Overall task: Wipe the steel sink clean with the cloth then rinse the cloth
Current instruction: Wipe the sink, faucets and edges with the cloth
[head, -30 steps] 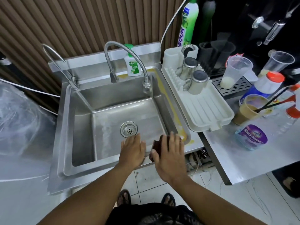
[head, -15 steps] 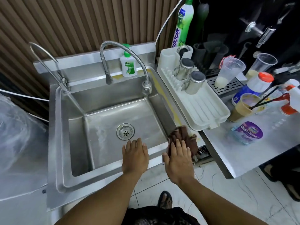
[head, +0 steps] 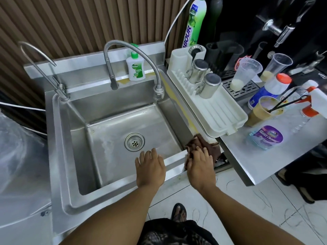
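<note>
The steel sink (head: 109, 200) fills the middle of the head view, with a round drain (head: 134, 141) in its basin and a yellowish stain along its right rim. A brown cloth (head: 200, 144) lies bunched on the sink's front right corner. My right hand (head: 200, 165) presses flat on the cloth, fingers pointing away from me. My left hand (head: 150, 167) rests flat on the sink's front rim, fingers apart and holding nothing. A flexible tap (head: 131, 48) arches over the basin; no water runs from it.
A thin second tap (head: 42, 68) stands at the back left. A soap bottle (head: 135, 68) sits on the back ledge. A white drying rack (head: 221, 114) with two steel cups borders the sink's right edge. Cups and cleaner bottles crowd the counter (head: 256, 156) at right.
My right hand has slid the cloth to the right along the front rim onto the sink's front right corner. My left hand has stayed on the front rim.
</note>
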### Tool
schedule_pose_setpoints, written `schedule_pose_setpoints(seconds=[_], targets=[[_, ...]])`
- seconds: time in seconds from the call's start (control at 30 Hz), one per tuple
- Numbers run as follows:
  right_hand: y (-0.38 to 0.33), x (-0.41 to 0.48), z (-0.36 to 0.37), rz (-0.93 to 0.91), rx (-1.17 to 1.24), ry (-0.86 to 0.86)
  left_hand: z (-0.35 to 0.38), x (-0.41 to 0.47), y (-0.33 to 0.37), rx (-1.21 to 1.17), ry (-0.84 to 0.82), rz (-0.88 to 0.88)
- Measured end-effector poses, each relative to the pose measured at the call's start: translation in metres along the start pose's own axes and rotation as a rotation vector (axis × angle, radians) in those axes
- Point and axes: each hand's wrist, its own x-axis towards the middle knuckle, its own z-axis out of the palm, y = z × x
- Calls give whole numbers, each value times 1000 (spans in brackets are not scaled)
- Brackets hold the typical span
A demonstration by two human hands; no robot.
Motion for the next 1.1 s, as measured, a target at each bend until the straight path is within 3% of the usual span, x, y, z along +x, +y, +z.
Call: schedule_pose_setpoints(seconds=[0.17, 0.37, 0.57, 0.7, 0.8, 0.97, 1.1], targets=[[-33, -39, 18, -136, 79, -2, 1, 1, -1, 2, -9, 6], [-22, -16, 4, 136, -19, -170, 3, 0, -2, -23, 14, 11], [2, 34, -11, 378, -24, -121, 1, 0, -1, -39, 18, 10], [-28, 17, 15, 256, -60, 6, 2, 1, 0, -36, 61, 17], [-23, 4, 15, 69, -87, -46, 4, 1, -1, -24, 41, 13], [23, 38, -12, 280, 64, 73, 2, 1, 1, -12, 26, -2], [-1, 37, 1, 339, 56, 33, 1, 0, 2, 0, 17, -6]])
